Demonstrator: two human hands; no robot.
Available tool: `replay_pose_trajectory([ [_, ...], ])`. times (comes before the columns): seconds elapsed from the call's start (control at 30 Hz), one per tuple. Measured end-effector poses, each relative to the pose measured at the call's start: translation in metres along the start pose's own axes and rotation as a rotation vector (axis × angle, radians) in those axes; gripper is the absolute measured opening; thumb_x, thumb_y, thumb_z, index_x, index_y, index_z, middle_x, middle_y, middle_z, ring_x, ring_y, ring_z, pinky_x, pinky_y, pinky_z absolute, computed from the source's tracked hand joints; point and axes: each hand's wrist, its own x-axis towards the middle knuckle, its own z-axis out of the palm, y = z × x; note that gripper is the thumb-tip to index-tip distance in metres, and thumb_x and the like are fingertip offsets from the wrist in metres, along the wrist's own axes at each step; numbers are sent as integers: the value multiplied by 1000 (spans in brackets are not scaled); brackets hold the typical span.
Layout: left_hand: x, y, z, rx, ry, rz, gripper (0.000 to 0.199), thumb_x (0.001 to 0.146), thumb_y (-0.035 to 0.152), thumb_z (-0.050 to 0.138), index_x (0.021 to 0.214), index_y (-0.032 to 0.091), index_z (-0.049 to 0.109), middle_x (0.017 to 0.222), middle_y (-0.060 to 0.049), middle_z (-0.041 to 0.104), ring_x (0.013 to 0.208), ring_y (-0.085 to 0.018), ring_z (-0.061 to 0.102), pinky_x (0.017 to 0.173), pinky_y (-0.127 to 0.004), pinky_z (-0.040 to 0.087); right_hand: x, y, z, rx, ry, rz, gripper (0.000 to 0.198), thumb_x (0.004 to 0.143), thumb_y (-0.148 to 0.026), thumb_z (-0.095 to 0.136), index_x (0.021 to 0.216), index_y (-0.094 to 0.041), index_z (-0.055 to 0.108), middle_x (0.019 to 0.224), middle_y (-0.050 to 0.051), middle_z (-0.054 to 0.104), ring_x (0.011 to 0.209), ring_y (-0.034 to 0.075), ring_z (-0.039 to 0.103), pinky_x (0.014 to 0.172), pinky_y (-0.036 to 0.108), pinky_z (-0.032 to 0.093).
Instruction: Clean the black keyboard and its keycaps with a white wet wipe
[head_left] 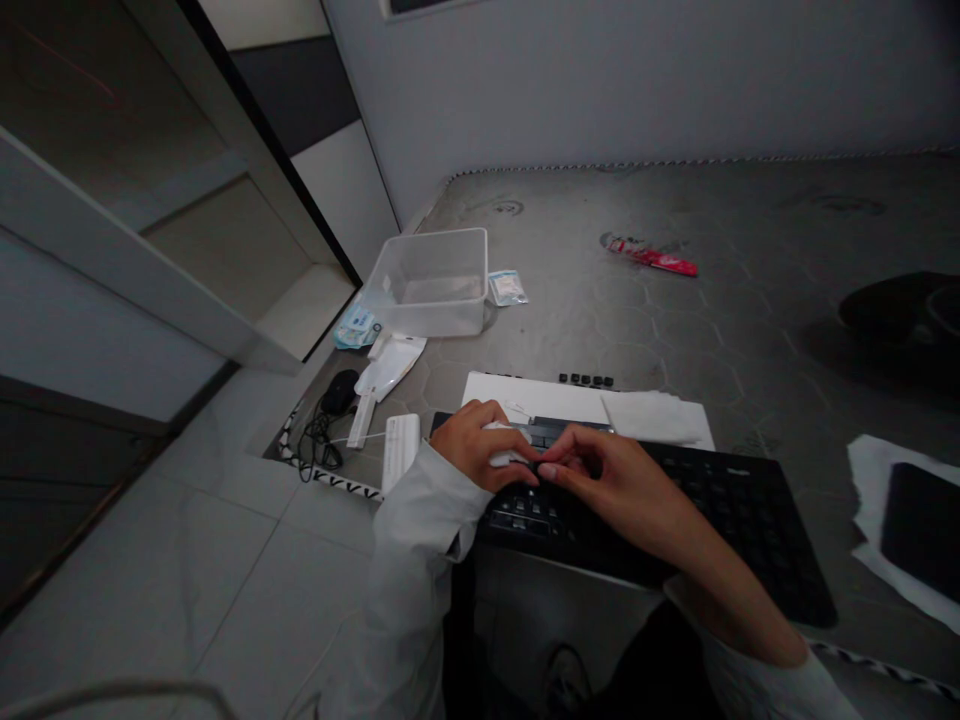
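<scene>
A black keyboard [750, 520] lies along the table's front edge, with some key positions at its left end lacking caps. Over that end, my left hand [480, 440] is closed around a crumpled white tissue [506, 445]. My right hand [615, 485] meets it there, thumb and forefinger pinched at the left fingertips. Something small and dark is between the fingertips, too small to make out. Behind the keyboard, several black keycaps [586, 380] stand in a row, beside a white sheet [555, 393] with a folded tissue [651, 416] on it.
A clear plastic bin [427, 285] stands at the back left, near a small packet [508, 288]. A black mouse [340, 391] with its cable and a white power strip [401, 450] lie left. A red-and-white wrapper [651, 256] lies farther back. A dark phone-like slab [922, 525] rests right.
</scene>
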Motion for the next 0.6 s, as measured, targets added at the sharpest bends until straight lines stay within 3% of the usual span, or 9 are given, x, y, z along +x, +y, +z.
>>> replay_pose_trajectory([
  [0.2, -3, -5, 0, 63, -5, -196, 13, 72, 38, 85, 80, 28, 81, 77, -2, 66, 76, -18, 64, 71, -30, 50, 0, 1, 5, -43, -29, -19, 6, 87, -25, 66, 90, -20, 67, 75, -1, 69, 67, 13, 60, 62, 25, 43],
  [0.33, -4, -8, 2, 106, 42, -304, 14, 70, 39, 86, 77, 28, 80, 75, -1, 65, 74, -16, 64, 69, -28, 48, -2, -3, 9, -110, -75, -10, 7, 87, -19, 65, 92, -20, 70, 74, -2, 70, 66, 13, 62, 61, 24, 44],
  [0.6, -3, -4, 2, 101, 7, -350, 12, 72, 36, 85, 78, 27, 80, 74, 0, 62, 71, -15, 62, 68, -26, 47, -3, -6, 21, -349, -51, 88, 4, 81, -23, 76, 83, -26, 78, 75, -2, 73, 70, 17, 66, 65, 28, 41],
])
